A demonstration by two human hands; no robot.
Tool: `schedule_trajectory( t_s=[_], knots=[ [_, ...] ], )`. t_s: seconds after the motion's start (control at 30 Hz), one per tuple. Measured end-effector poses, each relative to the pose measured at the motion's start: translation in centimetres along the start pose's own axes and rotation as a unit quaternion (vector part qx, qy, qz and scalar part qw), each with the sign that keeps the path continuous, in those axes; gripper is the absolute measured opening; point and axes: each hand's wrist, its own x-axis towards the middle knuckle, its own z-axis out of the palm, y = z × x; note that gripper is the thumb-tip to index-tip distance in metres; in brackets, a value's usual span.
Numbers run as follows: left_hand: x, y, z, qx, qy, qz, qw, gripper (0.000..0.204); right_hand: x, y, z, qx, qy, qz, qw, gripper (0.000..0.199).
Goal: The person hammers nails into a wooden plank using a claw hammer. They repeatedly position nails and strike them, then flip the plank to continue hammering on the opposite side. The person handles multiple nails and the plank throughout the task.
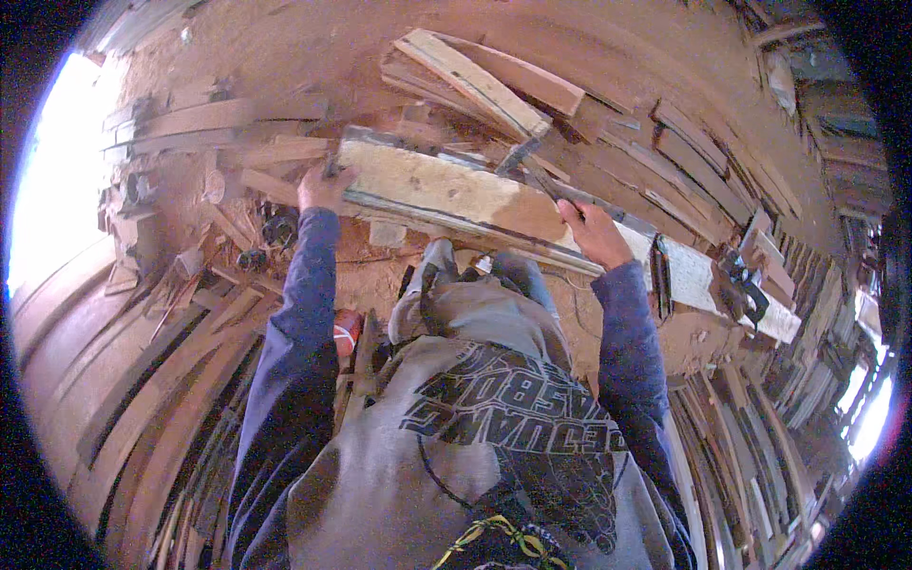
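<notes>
A long, pale wooden beam (437, 185) lies crosswise in front of me, its right part running down toward the right. My right hand (597, 235) is closed around the handle of a hammer (546, 179). The hammer's dark head is over the beam's far edge; whether it touches the wood I cannot tell. At the beam's left end is my left hand (321, 187), its fingers curled against the end. A small dark thing shows by those fingers, too small to name.
Loose boards (475, 81) lie beyond the beam on the brown ground. A black hand tool (750, 294) rests on the beam's right part. Long planks (161, 408) lie at lower left. A red round object (348, 332) is beside my left forearm. Stacked timber (741, 446) stands at right.
</notes>
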Motion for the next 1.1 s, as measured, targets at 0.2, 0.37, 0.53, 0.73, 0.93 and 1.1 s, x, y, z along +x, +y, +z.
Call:
schedule_trajectory(
  t_s=[0.2,0.37,0.53,0.73,0.93,1.1],
  knots=[
    [0.0,0.0,-0.3,-0.026,0.007,0.01,1.0,0.059,5.4,-8.4,4.2,-0.051,-0.027,-0.034,0.998,0.06],
    [-0.3,-1.7,0.2,-0.066,0.017,-0.009,0.998,0.048,5.9,-10.6,3.4,-0.107,-0.006,-0.065,0.992,0.055],
    [-0.8,-5.0,2.1,-0.207,0.027,-0.007,0.978,0.045,4.4,-13.1,6.5,-0.013,-0.003,-0.123,0.992,0.053],
    [-0.8,-7.1,2.2,-0.334,0.0,-0.048,0.942,0.043,3.8,-16.6,12.1,-0.061,-0.047,-0.068,0.995,0.05],
    [-3.5,-6.7,1.7,-0.338,0.002,-0.012,0.941,0.032,-2.4,-5.7,7.6,-0.053,-0.039,-0.067,0.996,0.053],
    [-3.1,-7.4,2.7,-0.368,-0.042,0.0,0.929,0.036,-8.9,2.6,2.8,-0.05,-0.034,0.12,0.991,0.051]
  ],
)
